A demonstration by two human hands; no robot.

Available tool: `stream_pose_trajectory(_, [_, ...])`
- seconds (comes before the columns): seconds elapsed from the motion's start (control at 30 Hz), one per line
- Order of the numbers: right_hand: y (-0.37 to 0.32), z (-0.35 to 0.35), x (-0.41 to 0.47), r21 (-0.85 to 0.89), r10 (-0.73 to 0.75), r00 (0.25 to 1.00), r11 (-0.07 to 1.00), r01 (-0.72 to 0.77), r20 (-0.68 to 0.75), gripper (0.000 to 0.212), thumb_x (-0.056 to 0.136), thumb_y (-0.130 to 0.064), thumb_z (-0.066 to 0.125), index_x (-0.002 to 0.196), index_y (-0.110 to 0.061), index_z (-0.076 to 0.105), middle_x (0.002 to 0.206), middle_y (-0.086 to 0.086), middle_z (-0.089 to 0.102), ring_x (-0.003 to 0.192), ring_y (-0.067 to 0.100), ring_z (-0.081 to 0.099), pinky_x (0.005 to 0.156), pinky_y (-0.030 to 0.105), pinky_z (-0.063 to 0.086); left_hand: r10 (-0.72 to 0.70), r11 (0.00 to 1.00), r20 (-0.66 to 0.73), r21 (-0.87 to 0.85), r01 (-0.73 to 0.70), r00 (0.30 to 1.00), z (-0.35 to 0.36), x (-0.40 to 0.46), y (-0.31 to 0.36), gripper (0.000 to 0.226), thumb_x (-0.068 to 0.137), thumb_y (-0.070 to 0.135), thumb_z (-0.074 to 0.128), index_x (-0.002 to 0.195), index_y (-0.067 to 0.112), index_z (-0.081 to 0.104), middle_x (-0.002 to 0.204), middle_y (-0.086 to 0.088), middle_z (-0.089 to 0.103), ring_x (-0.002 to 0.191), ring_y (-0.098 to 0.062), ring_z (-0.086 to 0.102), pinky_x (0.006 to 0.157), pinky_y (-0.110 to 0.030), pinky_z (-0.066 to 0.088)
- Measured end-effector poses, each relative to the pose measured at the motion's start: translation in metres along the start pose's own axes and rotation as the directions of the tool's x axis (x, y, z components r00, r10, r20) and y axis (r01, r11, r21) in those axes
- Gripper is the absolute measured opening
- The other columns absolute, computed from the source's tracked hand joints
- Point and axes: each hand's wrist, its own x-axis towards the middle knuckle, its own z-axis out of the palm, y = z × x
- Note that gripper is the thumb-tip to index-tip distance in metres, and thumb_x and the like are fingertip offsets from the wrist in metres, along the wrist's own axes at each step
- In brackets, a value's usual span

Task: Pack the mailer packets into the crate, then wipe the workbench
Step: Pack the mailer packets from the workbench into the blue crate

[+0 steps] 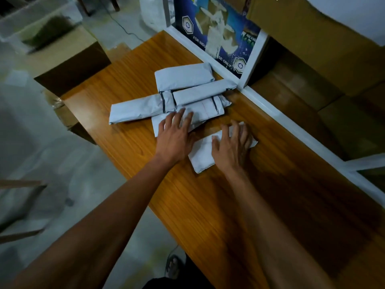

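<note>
Wooden counter. Right hand, fingers spread flat, pressing the nearest mailer packet. Left hand, fingers straight, resting on a second packet at the pile's near edge. Beyond: three more grey packets stacked touching, against a white frame. Cardboard box far left.
</note>
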Motion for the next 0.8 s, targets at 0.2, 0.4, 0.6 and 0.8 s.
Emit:
stream_pose_trajectory(0.2, [0.017, 0.003, -0.021, 0.010, -0.164, 0.981, 0.986, 0.164, 0.107, 0.065, 0.092, -0.044, 0.065, 0.151, -0.019, 0.050, 0.168, 0.012, 0.033, 0.162, 0.035, 0.009, 0.128, 0.064, 0.003, -0.016, 0.998, 0.110, 0.070, 0.008, 0.994, 0.007, -0.005, 0.001, 0.067, 0.105, 0.057, 0.042, 0.165, 0.034, 0.026, 0.165, -0.007, 0.038, 0.145, -0.039, 0.037, 0.113, -0.057, 0.034])
stream_pose_trajectory(0.4, [0.049, -0.010, -0.030, -0.025, -0.147, 0.988, 0.989, 0.149, 0.054, 0.062, 0.088, -0.030, 0.072, 0.147, -0.022, 0.053, 0.169, 0.007, 0.033, 0.162, 0.029, 0.014, 0.129, 0.061, 0.013, 0.054, 0.998, 0.028, 0.011, -0.054, 0.998, 0.004, -0.027, 0.030, 0.067, 0.100, 0.064, 0.044, 0.157, 0.030, 0.038, 0.148, -0.009, 0.047, 0.135, -0.033, 0.043, 0.106, -0.052, 0.041])
stream_pose_trajectory(0.6, [0.052, -0.003, -0.045, -0.091, -0.060, 0.997, 0.994, 0.063, 0.044, 0.080, 0.094, -0.047, 0.059, 0.165, -0.026, 0.029, 0.176, 0.006, 0.011, 0.163, 0.031, 0.005, 0.127, 0.059, 0.020, 0.105, 0.985, 0.177, -0.150, -0.079, 0.979, 0.033, 0.006, 0.038, 0.085, 0.101, 0.077, 0.036, 0.167, 0.047, -0.007, 0.177, -0.007, -0.016, 0.162, -0.045, -0.011, 0.127, -0.069, 0.014])
stream_pose_trajectory(0.8, [0.057, -0.004, -0.056, -0.092, -0.004, 1.000, 0.996, 0.006, 0.024, 0.102, 0.079, -0.053, 0.058, 0.168, -0.022, 0.017, 0.177, 0.011, -0.002, 0.161, 0.043, -0.001, 0.126, 0.063, 0.020, 0.039, 0.998, 0.153, -0.054, -0.031, 0.987, 0.031, -0.017, 0.059, 0.071, 0.104, 0.071, 0.034, 0.166, 0.043, 0.015, 0.174, -0.012, 0.013, 0.157, -0.044, 0.015, 0.120, -0.064, 0.032])
